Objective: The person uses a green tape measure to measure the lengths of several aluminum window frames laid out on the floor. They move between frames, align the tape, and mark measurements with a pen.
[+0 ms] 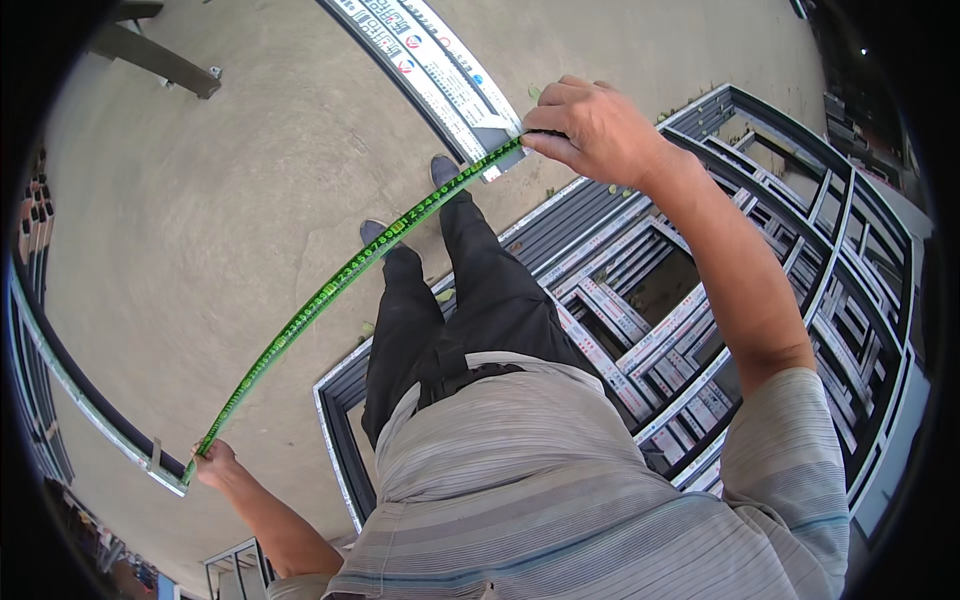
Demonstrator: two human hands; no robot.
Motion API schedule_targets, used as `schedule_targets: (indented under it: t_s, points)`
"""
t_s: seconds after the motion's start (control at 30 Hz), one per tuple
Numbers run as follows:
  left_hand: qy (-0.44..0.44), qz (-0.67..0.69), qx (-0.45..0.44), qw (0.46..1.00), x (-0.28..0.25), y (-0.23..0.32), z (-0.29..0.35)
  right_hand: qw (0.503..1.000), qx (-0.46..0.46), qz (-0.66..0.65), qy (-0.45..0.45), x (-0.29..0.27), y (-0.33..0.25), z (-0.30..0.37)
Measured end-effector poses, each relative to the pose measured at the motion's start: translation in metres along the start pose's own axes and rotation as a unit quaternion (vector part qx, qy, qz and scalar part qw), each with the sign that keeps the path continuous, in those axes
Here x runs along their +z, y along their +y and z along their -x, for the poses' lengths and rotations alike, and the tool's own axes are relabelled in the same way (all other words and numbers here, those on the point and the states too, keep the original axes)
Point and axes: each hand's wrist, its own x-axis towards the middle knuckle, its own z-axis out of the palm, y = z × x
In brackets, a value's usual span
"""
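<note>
A green tape measure blade (345,275) with dark markings stretches across in front of my body, bowing slightly. Its upper right end is pinched by my right hand (590,125) at the corner of a window or door frame (435,75) covered in white printed film. At the lower left my left hand (212,463) grips the blade beside the end of another long frame member (95,400). Whether that hand also holds the tape's case is hidden. The blade spans the gap between these two frame parts.
Behind and to my right, several film-covered metal frames (700,370) lie stacked close to my legs. A dark metal beam (155,60) juts in at the upper left. Concrete floor (200,200) lies under the tape, and a small metal stand (238,568) is at the bottom left.
</note>
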Motion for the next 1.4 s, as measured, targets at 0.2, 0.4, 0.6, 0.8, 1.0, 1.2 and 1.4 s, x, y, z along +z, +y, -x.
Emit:
schedule_targets:
  t_s: [0.2,0.4,0.6,0.8,1.0,1.2,1.4]
  points:
    - [-0.052,-0.008,-0.013,0.999,-0.005,0.021,-0.009,1.000,0.006,0.017,0.012,0.007,0.003,0.004]
    - [-0.108,-0.006,-0.028,0.994,0.006,0.009,0.042,0.999,0.009,0.031,0.022,0.009,0.001,0.005]
    - [0.000,-0.010,-0.003,1.000,0.015,0.020,0.017,0.999,0.010,0.040,0.020,0.009,0.002,0.005]
    - [0.024,-0.006,-0.003,1.000,0.016,0.012,0.025,0.999,0.004,0.041,0.029,0.011,0.000,0.004]
    - [-0.006,-0.006,-0.007,1.000,0.016,0.025,0.016,0.999,0.019,0.034,0.006,0.007,0.000,0.006]
    - [0.070,-0.035,0.041,0.996,0.042,-0.001,0.066,0.998,0.033,0.050,-0.013,0.008,-0.007,0.003]
    - [0.046,-0.022,0.022,0.998,0.030,0.017,0.047,0.998,0.007,0.052,0.037,0.015,0.002,0.006]
